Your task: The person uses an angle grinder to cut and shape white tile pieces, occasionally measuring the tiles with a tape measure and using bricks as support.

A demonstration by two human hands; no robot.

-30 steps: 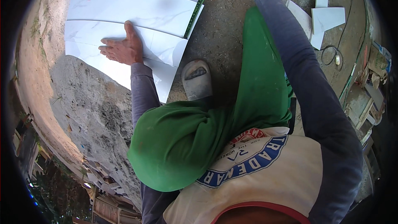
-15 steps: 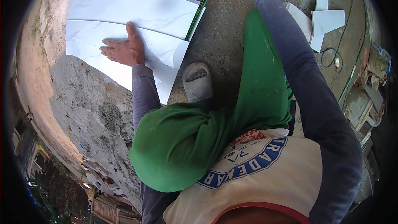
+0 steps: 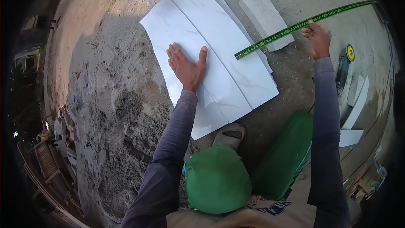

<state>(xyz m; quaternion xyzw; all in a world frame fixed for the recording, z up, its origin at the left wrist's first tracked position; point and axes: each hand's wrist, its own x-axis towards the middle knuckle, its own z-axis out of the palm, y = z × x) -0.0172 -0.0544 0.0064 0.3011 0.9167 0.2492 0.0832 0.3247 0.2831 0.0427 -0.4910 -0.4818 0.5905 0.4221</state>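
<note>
White marble-patterned tiles (image 3: 225,57) lie stacked and overlapping on the ground in front of me. My left hand (image 3: 187,68) rests on the top one, palm down with thumb and fingers spread. In my right hand (image 3: 319,42), the fingers are closed on the blade of a green tape measure (image 3: 274,37). One end of the blade reaches over the stack's right part; whether it touches the tile I cannot tell. The other stretch runs past my hand to the far right, and no case shows. My sandalled foot (image 3: 231,135) is at the stack's near edge.
A pale block (image 3: 266,20) lies right of the stack, partly under the tape. Farther right is an angle grinder (image 3: 345,68) with a yellow disc, near white tile offcuts (image 3: 357,103). Rough grey ground (image 3: 122,118) spreads to the left; wooden pieces (image 3: 46,160) lie at lower left.
The view has turned, so the stack appears farther right. The tape's end has shifted from the stack's right edge onto its upper right part. My right hand has come lower in view.
</note>
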